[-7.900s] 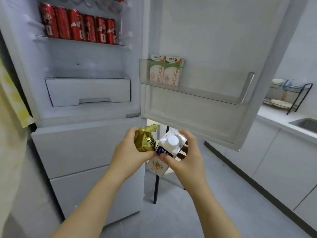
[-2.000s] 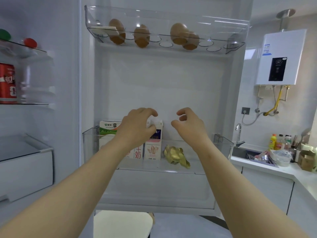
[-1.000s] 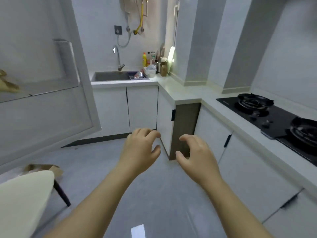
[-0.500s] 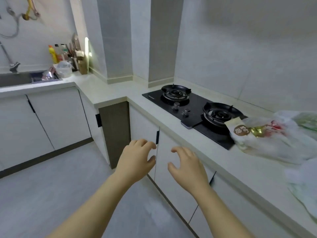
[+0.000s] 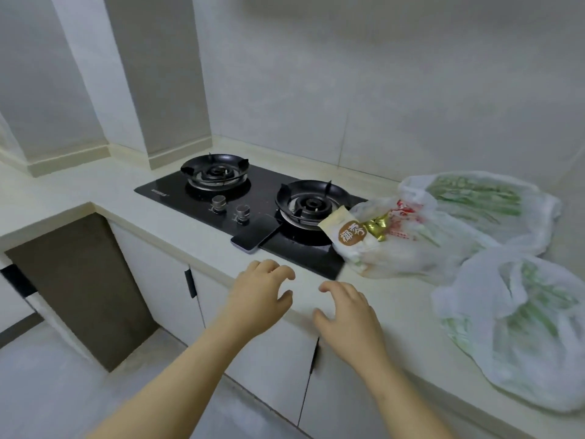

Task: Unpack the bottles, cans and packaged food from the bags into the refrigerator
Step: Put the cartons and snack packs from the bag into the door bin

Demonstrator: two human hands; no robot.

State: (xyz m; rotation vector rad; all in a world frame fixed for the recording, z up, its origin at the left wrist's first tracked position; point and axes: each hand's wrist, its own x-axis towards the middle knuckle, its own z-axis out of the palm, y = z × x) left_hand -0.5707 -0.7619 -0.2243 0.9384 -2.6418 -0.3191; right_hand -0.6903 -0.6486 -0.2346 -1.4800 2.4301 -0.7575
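Head view: left hand and right hand both empty, fingers loosely spread and curled, hovering over pale bench edge, short of thin white plastic bag holding cream round-labelled packet and gold foil pack, lying just right of black glass gas hob. Likely risks: slack film tearing or spilling goods if grabbed low; dark phone on hob corner getting knocked; two neighbouring bags of greens taken by mistake.

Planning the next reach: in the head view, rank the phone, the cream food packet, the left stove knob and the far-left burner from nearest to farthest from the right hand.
From the right hand:
1. Phone, ahead and left, lying on the hob's front edge.
2. Cream food packet, straight ahead, sticking out of the middle bag; too close to the phone to rank surely.
3. Left stove knob, farther left.
4. Far-left burner, at the back left.
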